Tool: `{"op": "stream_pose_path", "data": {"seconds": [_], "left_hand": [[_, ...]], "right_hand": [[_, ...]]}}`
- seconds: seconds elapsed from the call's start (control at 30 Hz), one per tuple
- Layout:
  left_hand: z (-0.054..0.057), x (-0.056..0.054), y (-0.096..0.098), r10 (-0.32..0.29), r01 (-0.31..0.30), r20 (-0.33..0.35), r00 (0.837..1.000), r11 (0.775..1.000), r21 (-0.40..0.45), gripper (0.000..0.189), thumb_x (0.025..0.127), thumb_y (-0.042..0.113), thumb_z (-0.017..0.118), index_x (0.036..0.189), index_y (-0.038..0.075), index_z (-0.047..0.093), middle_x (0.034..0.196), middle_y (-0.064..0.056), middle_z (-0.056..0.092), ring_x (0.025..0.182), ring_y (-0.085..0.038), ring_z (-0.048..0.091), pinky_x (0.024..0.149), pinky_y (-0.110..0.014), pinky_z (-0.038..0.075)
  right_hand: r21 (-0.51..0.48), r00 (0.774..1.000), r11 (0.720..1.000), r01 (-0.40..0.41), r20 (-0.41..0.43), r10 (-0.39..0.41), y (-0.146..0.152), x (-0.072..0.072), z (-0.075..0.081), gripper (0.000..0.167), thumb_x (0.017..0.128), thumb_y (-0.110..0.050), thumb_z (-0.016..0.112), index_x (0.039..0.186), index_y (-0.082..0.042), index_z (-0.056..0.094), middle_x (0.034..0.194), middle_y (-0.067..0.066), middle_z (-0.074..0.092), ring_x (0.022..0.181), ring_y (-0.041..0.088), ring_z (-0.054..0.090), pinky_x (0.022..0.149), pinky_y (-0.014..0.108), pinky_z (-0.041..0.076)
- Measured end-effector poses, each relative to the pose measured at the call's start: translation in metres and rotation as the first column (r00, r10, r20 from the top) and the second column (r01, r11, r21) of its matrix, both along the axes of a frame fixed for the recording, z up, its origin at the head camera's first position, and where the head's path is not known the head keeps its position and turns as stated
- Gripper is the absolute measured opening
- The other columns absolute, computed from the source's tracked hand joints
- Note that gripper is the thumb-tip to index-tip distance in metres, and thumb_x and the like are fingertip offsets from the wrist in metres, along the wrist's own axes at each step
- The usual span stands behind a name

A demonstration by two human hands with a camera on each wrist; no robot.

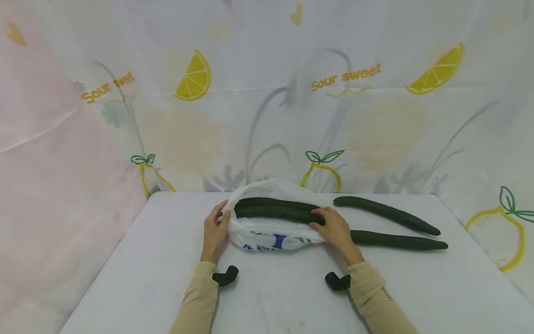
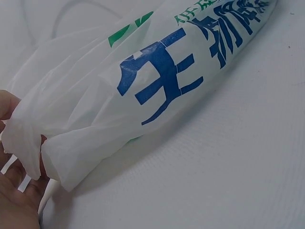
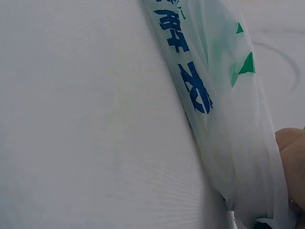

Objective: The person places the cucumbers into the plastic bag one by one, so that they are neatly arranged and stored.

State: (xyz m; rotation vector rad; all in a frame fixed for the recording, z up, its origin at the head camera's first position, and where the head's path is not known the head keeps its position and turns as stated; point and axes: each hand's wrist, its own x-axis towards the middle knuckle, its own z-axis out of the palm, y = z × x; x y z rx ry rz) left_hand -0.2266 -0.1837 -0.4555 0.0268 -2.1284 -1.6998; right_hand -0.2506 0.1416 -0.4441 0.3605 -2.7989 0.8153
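Observation:
A white plastic bag with blue and green print lies on the table, its mouth spread wide. Two long dark green cucumbers lie side by side in the bag's opening. My left hand pinches the bag's left edge; in the left wrist view the fingers hold the thin plastic. At the right end of the bagged cucumbers, my right hand grips the nearer cucumber with thumb and fingers. The right wrist view shows the printed bag partly hiding that hand.
Two more cucumbers lie to the right: a farther cucumber, slanting, and a nearer cucumber whose left end is behind the right hand. The white table backs onto a lemon-printed curtain. Black wrist devices sit on both wrists.

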Motion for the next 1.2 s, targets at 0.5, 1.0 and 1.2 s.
{"op": "stream_pose_path", "data": {"seconds": [0.5,1.0,1.2], "left_hand": [[0.012,0.008,0.005,-0.020,0.020,0.041,0.999,1.000,0.014,0.037,0.094,0.006,0.055,0.131,0.002,0.055,0.125,-0.019,0.058,0.092,-0.005,0.050,0.072,-0.010,0.042],[-0.003,-0.006,-0.001,-0.017,0.017,0.021,1.000,0.999,0.029,0.037,0.094,0.007,0.055,0.130,0.006,0.056,0.125,-0.017,0.057,0.092,-0.004,0.049,0.073,-0.009,0.042],[-0.013,-0.009,-0.005,-0.015,0.014,0.019,1.000,1.000,0.022,0.036,0.095,0.010,0.055,0.131,0.010,0.056,0.127,-0.013,0.057,0.095,-0.005,0.050,0.075,-0.009,0.042]], "right_hand": [[-0.006,1.000,1.000,-0.029,-0.008,0.029,0.004,0.001,-0.003,0.037,0.082,-0.025,0.073,0.117,-0.014,0.065,0.114,0.008,0.064,0.102,0.028,0.062,0.080,0.048,0.050],[-0.265,0.931,0.930,-0.255,-0.328,0.162,0.039,-0.001,-0.006,0.015,0.086,-0.003,0.066,0.101,-0.006,0.069,0.096,0.003,0.067,0.091,0.020,0.056,0.078,0.032,0.043],[-0.326,0.875,0.881,-0.342,-0.453,0.171,0.063,0.004,-0.014,0.021,0.082,0.010,0.062,0.098,-0.002,0.067,0.094,0.009,0.066,0.092,0.018,0.054,0.081,0.028,0.040]]}}
